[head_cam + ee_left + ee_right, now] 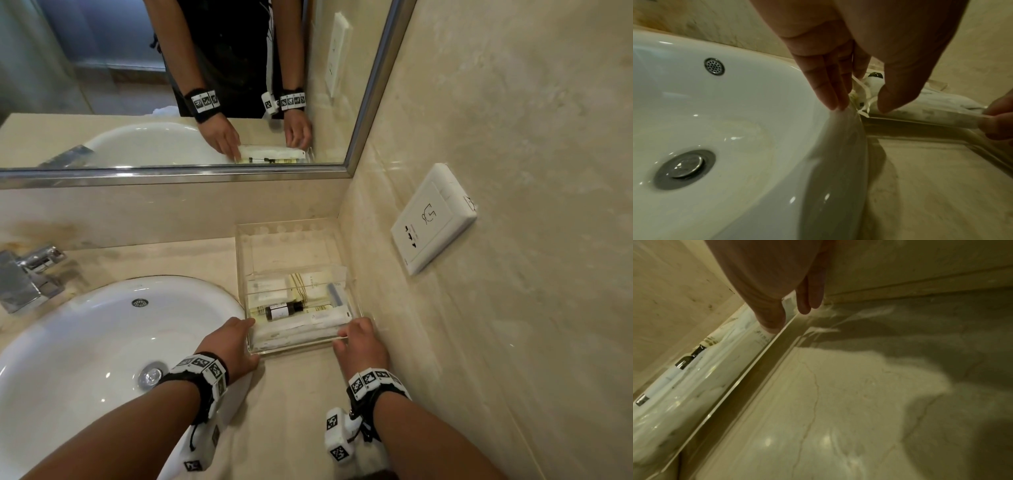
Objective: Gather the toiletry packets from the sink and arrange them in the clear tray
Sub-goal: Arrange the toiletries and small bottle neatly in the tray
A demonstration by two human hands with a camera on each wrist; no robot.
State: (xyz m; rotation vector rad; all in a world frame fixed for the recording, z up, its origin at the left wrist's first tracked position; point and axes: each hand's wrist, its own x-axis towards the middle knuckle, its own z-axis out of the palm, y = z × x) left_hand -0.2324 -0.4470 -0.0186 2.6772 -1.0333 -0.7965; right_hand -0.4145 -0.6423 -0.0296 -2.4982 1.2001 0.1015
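Observation:
The clear tray (290, 226) stands on the counter in the corner, right of the white sink (102, 325). Inside it lie several white and cream toiletry packets (308, 327) and a small dark bottle (284, 310). My left hand (251, 341) is at the tray's near left corner, straight fingers (830, 91) against the side wall and thumb by the front wall (920, 120). At the near right corner my right hand (352, 334) grips the front wall (748, 379), thumb over the rim and fingers (807, 305) outside. The basin holds only its drain plug (684, 168).
A chrome faucet (27, 270) sits at the sink's far left. The mirror (171, 85) runs above the backsplash. The right wall, with a white socket plate (431, 219), stands close beside the tray. Beige counter (301, 394) stretches in front of the tray.

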